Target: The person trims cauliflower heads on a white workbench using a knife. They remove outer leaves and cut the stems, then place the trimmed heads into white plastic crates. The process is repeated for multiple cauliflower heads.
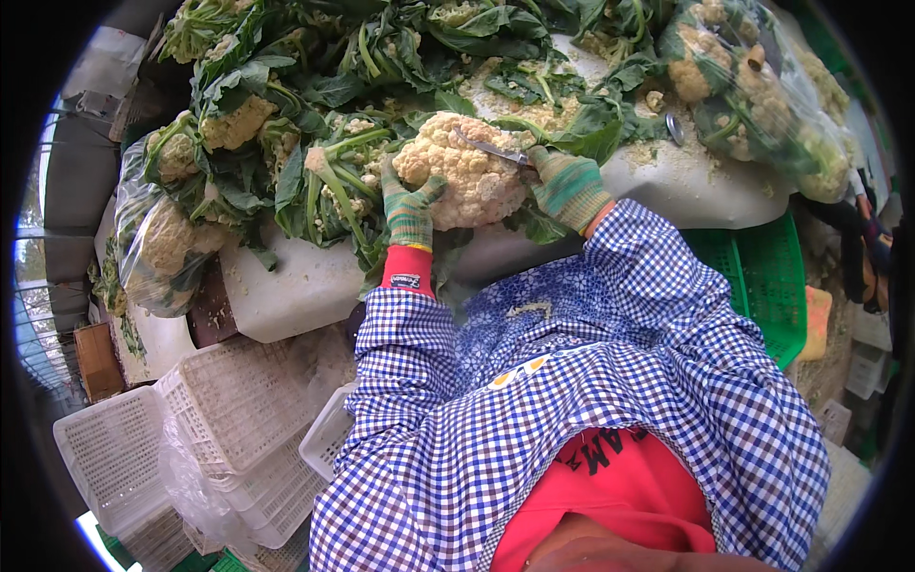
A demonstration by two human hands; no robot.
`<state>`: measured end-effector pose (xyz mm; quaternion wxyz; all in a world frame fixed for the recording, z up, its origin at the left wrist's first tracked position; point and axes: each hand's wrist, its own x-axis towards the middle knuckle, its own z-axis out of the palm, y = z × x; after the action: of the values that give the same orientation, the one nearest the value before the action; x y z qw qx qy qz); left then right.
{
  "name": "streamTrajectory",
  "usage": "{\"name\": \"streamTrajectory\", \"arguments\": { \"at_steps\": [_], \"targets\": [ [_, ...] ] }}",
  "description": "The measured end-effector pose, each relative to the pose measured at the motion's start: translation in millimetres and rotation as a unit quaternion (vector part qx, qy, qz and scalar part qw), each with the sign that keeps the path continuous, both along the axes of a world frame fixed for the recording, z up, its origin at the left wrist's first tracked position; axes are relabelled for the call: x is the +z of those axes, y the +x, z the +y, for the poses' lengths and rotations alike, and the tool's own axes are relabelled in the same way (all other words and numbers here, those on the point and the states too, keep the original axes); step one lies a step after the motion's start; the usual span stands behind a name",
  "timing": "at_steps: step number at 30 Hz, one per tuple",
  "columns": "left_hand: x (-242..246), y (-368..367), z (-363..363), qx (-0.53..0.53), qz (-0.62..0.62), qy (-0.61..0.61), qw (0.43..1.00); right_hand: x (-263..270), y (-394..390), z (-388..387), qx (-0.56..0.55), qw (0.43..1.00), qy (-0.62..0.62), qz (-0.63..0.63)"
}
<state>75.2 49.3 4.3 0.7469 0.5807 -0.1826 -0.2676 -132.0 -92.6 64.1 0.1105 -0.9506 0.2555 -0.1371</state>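
Observation:
A large, cream-coloured cauliflower head [468, 179] is held low over the near edge of the work surface. My left hand [411, 204], in a striped green and beige knit glove, grips its left side with the thumb across the front. In my right hand [570, 182], gloved the same way, is a small knife [493, 149] with a curved metal blade. The blade lies over the upper right of the curds, its tip pointing left; its handle is mostly hidden by my fingers. Cut leaves and stalks [336, 179] lie just left of my left hand.
Leafy cauliflowers [239, 121] and trimmings heap across the white-covered surface [293, 293]. Clear plastic bags of cauliflower stand at left [168, 243] and right [758, 93]. A shiny oval metal piece [674, 129] lies at right. White crates [243, 400] and a green crate [775, 286] stand below.

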Motion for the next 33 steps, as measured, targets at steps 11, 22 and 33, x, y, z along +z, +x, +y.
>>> {"name": "streamTrajectory", "arguments": {
  "at_steps": [11,22,33],
  "targets": [
    [-17.0,11.3,-5.6,0.017,-0.077,0.06,0.995,31.5,6.3,7.0,-0.018,0.996,0.056,-0.061],
    [21.7,-1.3,-2.0,0.004,-0.335,0.162,0.928,42.0,-1.0,-6.9,-0.09,0.994,0.061,0.01],
    [29.1,-18.7,-13.3,-0.029,-0.393,0.283,0.874,0.1,-32.8,-44.3,-0.251,0.959,0.09,0.1]
  ]
}}
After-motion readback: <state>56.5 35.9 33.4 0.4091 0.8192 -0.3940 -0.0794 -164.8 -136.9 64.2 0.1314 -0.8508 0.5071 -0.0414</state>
